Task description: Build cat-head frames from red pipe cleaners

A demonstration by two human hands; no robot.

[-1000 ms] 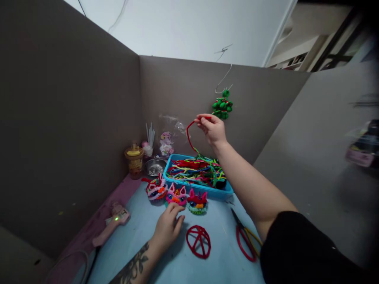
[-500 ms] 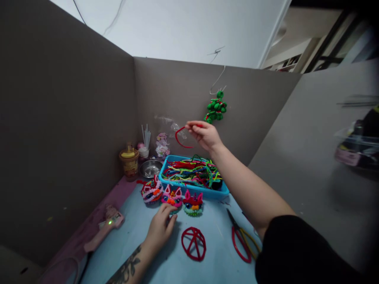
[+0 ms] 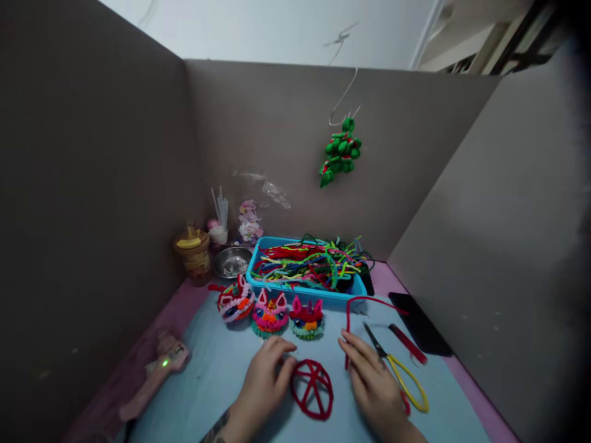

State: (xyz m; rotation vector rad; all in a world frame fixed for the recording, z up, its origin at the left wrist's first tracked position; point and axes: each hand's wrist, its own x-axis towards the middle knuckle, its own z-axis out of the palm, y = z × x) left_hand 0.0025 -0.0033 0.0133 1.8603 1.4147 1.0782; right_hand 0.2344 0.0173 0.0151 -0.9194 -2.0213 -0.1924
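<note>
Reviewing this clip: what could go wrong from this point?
The scissors lie right beside the right hand, so fingers might brush the blades. The glue gun shows a green light, so it may be hot, on the left hand's side. The red pipe cleaner stands up by the right hand; its end could poke.

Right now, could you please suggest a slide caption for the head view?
Left hand touches a red pipe-cleaner frame; right hand touches a bent red pipe cleaner beside scissors.
</note>
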